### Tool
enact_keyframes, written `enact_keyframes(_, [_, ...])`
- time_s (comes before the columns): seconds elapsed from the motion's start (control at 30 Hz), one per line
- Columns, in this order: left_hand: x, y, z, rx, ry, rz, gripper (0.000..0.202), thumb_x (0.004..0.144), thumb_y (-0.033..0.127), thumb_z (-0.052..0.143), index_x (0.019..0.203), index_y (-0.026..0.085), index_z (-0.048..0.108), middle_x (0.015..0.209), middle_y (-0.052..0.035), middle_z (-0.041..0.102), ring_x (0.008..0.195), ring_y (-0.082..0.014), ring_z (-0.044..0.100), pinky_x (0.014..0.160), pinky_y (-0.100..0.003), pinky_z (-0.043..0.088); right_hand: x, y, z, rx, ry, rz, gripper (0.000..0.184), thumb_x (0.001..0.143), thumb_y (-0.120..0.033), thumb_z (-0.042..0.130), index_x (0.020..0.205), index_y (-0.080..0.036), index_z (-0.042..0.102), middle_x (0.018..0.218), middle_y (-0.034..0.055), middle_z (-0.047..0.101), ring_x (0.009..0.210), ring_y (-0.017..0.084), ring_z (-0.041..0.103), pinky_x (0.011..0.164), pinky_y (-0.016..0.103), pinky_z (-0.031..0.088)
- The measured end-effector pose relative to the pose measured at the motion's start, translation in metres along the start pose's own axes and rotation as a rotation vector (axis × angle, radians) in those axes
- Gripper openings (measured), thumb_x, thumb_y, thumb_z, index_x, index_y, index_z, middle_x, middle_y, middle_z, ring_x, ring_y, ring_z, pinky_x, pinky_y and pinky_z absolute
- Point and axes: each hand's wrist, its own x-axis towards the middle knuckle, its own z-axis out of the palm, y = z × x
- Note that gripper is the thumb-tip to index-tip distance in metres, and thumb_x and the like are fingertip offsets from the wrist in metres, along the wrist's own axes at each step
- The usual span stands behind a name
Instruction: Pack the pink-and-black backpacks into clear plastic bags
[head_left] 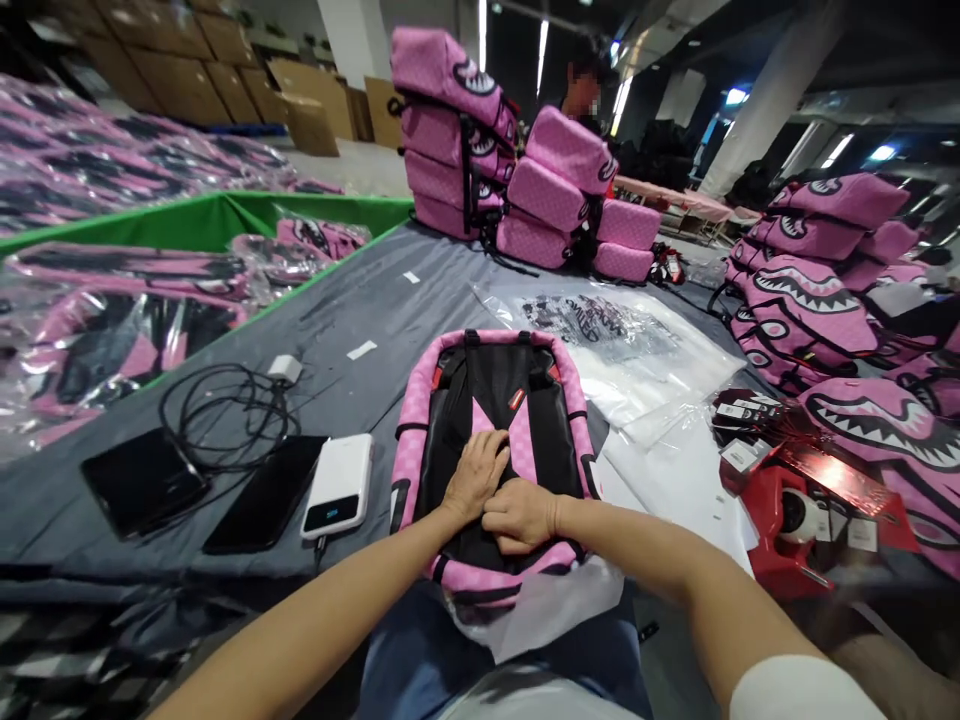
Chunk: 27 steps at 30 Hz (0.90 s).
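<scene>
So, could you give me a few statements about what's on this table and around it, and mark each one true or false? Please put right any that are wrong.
1. The left hand and right hand are both on a pink-and-black backpack. True.
2. A white power bank lies to the right of that backpack. False: the white power bank lies to its left.
3. Some bags at the left are wrapped in clear plastic. True.
4. The table is covered in bright yellow. False: the table cover is dark grey.
5. Cardboard boxes are piled in the background at the upper left. True.
6. The stacked bags at the far end are blue. False: the stacked bags are pink.
</scene>
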Motion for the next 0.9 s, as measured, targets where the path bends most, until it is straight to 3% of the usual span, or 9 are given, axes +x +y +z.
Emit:
enact_keyframes(0.07, [-0.006,0.001,-0.005,-0.002,-0.054,0.039,0.039,0.103,0.03,0.035,0.134,0.022,0.058,0.133,-0.0096,0.057,0.122,-0.0232,0.054,0.11,-0.044,0.046,-0.003,-0.006,-0.002,-0.027,0.084,0.019,0.019,0.087,-0.034,0.057,0.072,-0.024,0.058,0.063,-0.0016,0.055,0.06,0.016,0.053,0.059,0.028,0.043])
enact_keyframes(0.17, [-0.012,0.003,-0.013,0.007,-0.291,0.116,0.051,0.099,0.045,0.047,0.145,0.024,0.054,0.155,-0.0117,0.044,0.142,-0.0294,0.042,0.119,-0.049,0.038,-0.004,-0.002,-0.017,-0.059,0.207,0.085,0.023,0.091,-0.039,0.057,0.074,-0.024,0.061,0.064,-0.0021,0.055,0.062,0.015,0.053,0.061,0.028,0.043])
enact_keyframes(0.2, [-0.013,0.006,-0.015,0.023,-0.372,0.137,0.058,0.097,0.051,0.05,0.148,0.023,0.051,0.159,-0.013,0.041,0.146,-0.032,0.037,0.122,-0.051,0.033,-0.003,0.005,-0.025,-0.075,0.228,0.17,0.022,0.092,-0.038,0.057,0.077,-0.024,0.063,0.068,-0.001,0.058,0.065,0.016,0.055,0.063,0.028,0.043])
enact_keyframes(0.33, [-0.018,0.028,-0.026,0.119,-0.57,0.073,0.089,0.091,0.074,0.046,0.157,0.015,0.037,0.166,-0.0215,0.027,0.156,-0.0407,0.016,0.124,-0.061,0.02,0.002,0.048,-0.054,-0.093,0.234,0.734,0.019,0.098,-0.029,0.054,0.109,-0.021,0.068,0.099,0.0056,0.067,0.092,0.019,0.059,0.078,0.031,0.045])
enact_keyframes(0.4, [-0.027,0.036,-0.026,0.152,-0.607,0.031,0.1,0.085,0.082,0.047,0.159,0.016,0.031,0.167,-0.0233,0.02,0.155,-0.0451,0.01,0.121,-0.068,0.02,0.002,0.064,-0.054,-0.077,0.208,0.835,0.026,0.098,-0.028,0.057,0.122,-0.023,0.066,0.114,0.0069,0.066,0.102,0.021,0.056,0.086,0.034,0.045])
enact_keyframes(0.53, [-0.059,0.027,-0.014,0.18,-0.46,0.129,0.1,0.08,0.078,0.059,0.161,0.029,0.026,0.168,-0.017,0.018,0.154,-0.0479,0.016,0.118,-0.074,0.022,-0.004,0.072,-0.032,-0.047,0.184,0.828,0.031,0.098,-0.031,0.059,0.129,-0.029,0.066,0.13,0.0059,0.061,0.114,0.024,0.05,0.093,0.039,0.042])
enact_keyframes(0.7, [-0.082,0.004,-0.001,0.237,-0.17,0.334,0.088,0.082,0.036,0.062,0.161,0.027,0.026,0.166,-0.0146,0.031,0.15,-0.0384,0.032,0.122,-0.063,0.026,-0.001,0.071,-0.022,-0.043,0.237,0.838,0.032,0.096,-0.028,0.059,0.128,-0.027,0.066,0.129,0.006,0.061,0.113,0.024,0.05,0.093,0.041,0.043])
enact_keyframes(0.77, [-0.081,0.006,-0.003,0.282,-0.1,0.396,0.083,0.082,0.031,0.058,0.159,0.024,0.031,0.162,-0.0154,0.039,0.147,-0.0359,0.038,0.121,-0.06,0.029,0.001,0.069,-0.022,-0.048,0.257,0.834,0.031,0.096,-0.025,0.059,0.125,-0.024,0.066,0.128,0.0076,0.062,0.114,0.025,0.05,0.094,0.041,0.044])
enact_keyframes(0.9, [-0.053,0.018,-0.018,0.339,-0.051,0.52,0.062,0.085,0.044,0.06,0.141,0.019,0.056,0.136,-0.0172,0.064,0.123,-0.0326,0.061,0.113,-0.051,0.041,0.001,0.06,-0.011,-0.002,0.372,0.854,0.032,0.092,-0.014,0.059,0.122,-0.022,0.067,0.126,0.0102,0.063,0.116,0.025,0.054,0.095,0.04,0.049])
